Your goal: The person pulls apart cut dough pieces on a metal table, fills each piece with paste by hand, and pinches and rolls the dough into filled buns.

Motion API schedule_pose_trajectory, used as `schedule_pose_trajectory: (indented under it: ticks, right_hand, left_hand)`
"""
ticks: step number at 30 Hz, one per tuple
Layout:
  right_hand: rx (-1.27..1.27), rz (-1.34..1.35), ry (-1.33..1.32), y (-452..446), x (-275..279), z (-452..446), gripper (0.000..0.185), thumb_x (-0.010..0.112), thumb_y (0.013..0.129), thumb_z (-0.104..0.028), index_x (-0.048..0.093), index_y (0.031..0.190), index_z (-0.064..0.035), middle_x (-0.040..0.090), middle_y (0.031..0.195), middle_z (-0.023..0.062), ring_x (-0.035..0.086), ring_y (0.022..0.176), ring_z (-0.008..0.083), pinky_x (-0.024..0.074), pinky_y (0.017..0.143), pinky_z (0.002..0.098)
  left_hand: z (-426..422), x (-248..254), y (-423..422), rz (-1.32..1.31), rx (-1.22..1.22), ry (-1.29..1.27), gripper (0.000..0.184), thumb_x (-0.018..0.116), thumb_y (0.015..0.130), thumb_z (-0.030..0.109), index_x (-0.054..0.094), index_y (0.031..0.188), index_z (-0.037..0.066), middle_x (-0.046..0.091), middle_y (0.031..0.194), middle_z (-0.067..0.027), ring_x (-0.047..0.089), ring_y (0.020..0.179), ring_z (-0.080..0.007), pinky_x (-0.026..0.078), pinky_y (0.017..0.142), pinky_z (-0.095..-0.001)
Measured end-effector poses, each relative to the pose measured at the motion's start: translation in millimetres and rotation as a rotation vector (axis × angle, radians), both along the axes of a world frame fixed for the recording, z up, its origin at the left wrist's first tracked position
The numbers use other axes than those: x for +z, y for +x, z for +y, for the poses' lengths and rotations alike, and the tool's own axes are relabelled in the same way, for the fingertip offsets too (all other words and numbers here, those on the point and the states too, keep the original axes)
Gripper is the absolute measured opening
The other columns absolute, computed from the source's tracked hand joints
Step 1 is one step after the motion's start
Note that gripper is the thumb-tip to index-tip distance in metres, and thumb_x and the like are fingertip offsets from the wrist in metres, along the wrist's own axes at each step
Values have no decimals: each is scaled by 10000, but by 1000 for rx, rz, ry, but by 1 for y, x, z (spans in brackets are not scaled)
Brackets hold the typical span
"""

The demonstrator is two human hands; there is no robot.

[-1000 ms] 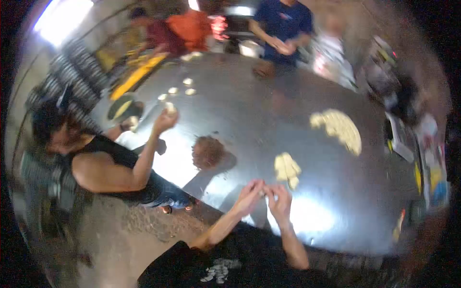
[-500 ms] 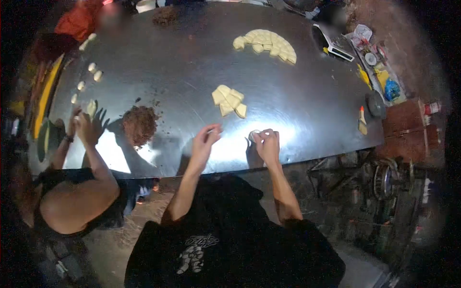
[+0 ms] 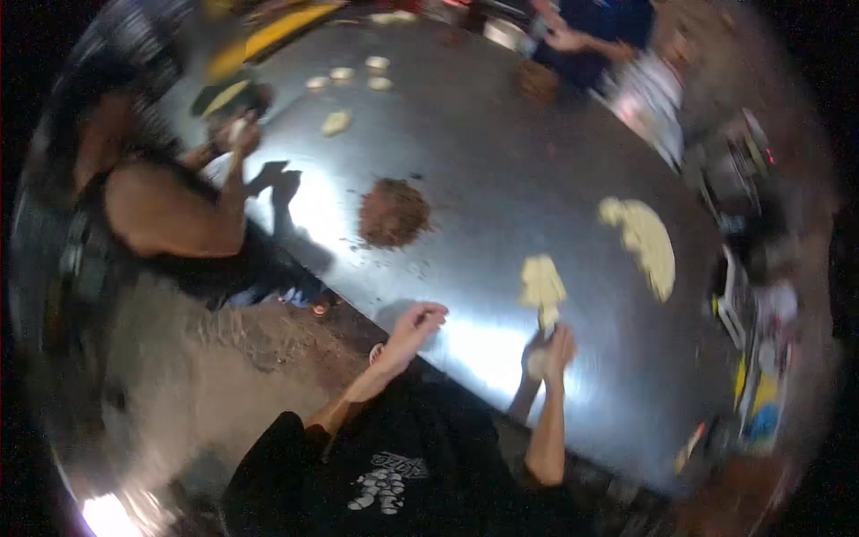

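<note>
My left hand (image 3: 416,333) is above the table's near edge, holding nothing, its fingers loosely spread. My right hand (image 3: 560,349) has its fingers bunched at the lowest piece of dough (image 3: 548,316) in a small cluster; blur hides the exact grip. More pale, flat dough pieces (image 3: 540,279) lie just beyond it. A small round of dough (image 3: 537,363) rests on the metal table (image 3: 483,224) beside my right hand, partly in its shadow.
A heap of brown crumbly filling (image 3: 394,213) is left of centre. An arc of dough pieces (image 3: 641,242) lies to the right. A co-worker's hands (image 3: 240,134) work at the left, near several dough rounds (image 3: 342,74). Another person (image 3: 608,36) stands across the table.
The view has swung left, so the table appears rotated. My right hand has moved from the small dough round to the cluster. My left hand remains raised with nothing in it.
</note>
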State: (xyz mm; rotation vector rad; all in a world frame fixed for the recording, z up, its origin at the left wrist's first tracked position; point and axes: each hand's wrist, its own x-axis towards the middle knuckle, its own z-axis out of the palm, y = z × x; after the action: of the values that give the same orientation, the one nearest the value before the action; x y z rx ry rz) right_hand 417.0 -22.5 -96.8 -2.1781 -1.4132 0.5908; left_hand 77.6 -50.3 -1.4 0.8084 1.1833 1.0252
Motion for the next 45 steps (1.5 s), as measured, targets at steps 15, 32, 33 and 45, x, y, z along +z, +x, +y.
schedule_pose_trajectory:
  ticks: [15,32,33,45]
  right_hand:
    - [1283,831,-195,-135,188,71,186,606,912,-95,648,1085,-41,649,1055,74,623,936,141,527,755,266]
    - [675,478,-111,-134,133,-89,337,563,949,-202,582,1244,-41,624,1144,134,628,996,237,502,853,337]
    - [646,467,-113,-120,134,-98,337,563,949,-202,582,1244,-41,624,1144,134,628,996,237,502,853,337]
    - [103,589,-5,68,133,-98,349,584,938,-225,593,1232,-37,644,1157,133,638,993,217,526,851,341]
  left_hand:
    - [-64,3,-1,-141,624,-60,251,544,971,226,591,1124,32,598,1060,-51,581,949,-120,483,780,-248]
    - [-6,6,-14,-205,-151,-20,246,511,993,171,551,1155,-10,560,1154,-103,570,1056,-194,462,942,-312]
    - [5,11,-1,-185,-240,-3,248,506,995,170,550,1158,-12,560,1158,-104,568,1061,-192,461,950,-313]
    - [167,52,187,-8,-518,320,299,553,972,200,543,1196,2,587,1181,-97,556,1101,-165,448,963,-301]
